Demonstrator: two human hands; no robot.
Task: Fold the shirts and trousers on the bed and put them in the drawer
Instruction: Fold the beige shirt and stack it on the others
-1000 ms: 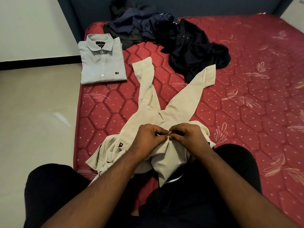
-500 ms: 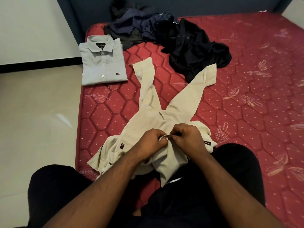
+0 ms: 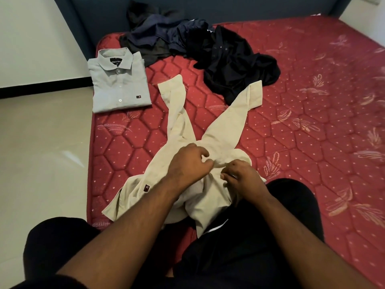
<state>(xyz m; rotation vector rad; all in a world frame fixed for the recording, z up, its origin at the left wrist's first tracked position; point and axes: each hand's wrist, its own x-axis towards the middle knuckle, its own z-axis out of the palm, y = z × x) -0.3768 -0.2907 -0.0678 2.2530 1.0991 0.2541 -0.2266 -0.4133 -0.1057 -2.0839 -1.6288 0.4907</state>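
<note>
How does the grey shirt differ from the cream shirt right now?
The grey shirt is folded into a neat rectangle; the cream shirt lies unfolded, sleeves splayed apart. The grey shirt sits untouched near the mattress's far left corner; the cream one lies at the near edge under the left hand and right hand. Both are collared, with a small dark chest label.

Floor (image 3: 41, 153) — pale, glossy, left of the bed, with a faint reflection streak. White wall (image 3: 31, 38) at far left, black skirting strip (image 3: 41, 88) along its base. Dark blue headboard (image 3: 250, 7) — runs behind the bed's far edge.
</note>
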